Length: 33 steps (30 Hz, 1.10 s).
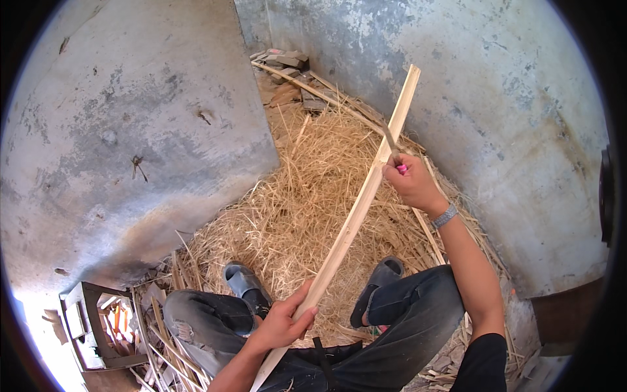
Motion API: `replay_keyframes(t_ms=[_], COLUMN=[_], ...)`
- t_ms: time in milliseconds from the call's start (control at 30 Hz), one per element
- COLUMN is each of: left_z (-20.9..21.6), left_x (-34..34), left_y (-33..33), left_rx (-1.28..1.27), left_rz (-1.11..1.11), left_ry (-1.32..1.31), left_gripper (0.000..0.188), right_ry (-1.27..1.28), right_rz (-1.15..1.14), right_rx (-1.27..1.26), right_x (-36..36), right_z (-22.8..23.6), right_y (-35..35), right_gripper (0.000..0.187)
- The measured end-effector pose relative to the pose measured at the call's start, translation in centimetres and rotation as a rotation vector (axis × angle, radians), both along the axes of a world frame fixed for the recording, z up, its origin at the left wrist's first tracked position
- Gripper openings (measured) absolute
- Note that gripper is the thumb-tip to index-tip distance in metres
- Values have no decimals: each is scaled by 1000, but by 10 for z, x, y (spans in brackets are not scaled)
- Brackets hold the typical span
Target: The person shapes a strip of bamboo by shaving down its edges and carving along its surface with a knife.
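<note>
Pale wood shavings (307, 196) lie heaped between two stained concrete walls (130, 130), where a seated person works a long, thin wooden strip (356, 219) that runs from near the lap up and away to the far right. The left hand (282, 323) is closed around the strip's near end, just above the knees. The right hand (410, 179) is wrapped round the pink handle of a small knife (392, 147), whose blade rests against the strip's edge about two thirds of the way up. A metal watch (445, 215) sits on that wrist.

The strip looks freshly cut, light and smooth, narrow and flat, slightly bowed along its length. Two grey sandals (245, 281) rest in the shavings either side of it.

The likely risk: the blade could slip off the narrow edge or bite too deep and split the strip, since the wood is held in the air only at one end. More offcuts (287, 62) lie in the far corner.
</note>
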<state>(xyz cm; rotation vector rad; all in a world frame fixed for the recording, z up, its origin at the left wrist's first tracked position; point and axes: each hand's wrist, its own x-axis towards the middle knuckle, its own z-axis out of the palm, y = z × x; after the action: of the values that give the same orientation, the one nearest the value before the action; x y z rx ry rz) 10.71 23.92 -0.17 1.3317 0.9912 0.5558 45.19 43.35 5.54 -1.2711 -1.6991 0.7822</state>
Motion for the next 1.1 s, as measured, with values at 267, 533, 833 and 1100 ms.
replay_keyframes(t_ms=[267,533,833,1100], left_z=[-2,-11,-17,-5], left_x=[-1,-8,-13,-1], left_y=[3,6,16,19], left_rx=[46,-123,-226,-289], left_rz=[-5,30,-111,-137], left_ry=[36,-93,-388,-440], left_gripper=[65,56,24,51], right_ry=[874,-73,-170,-96], right_rz=[80,-156,-27,-143], right_rx=[-423,-4,12,113], right_x=[25,26,-15,-39], right_z=[22,2,7,12], right_y=[-8,-9,-30,-27], right_gripper=[18,34,46,32])
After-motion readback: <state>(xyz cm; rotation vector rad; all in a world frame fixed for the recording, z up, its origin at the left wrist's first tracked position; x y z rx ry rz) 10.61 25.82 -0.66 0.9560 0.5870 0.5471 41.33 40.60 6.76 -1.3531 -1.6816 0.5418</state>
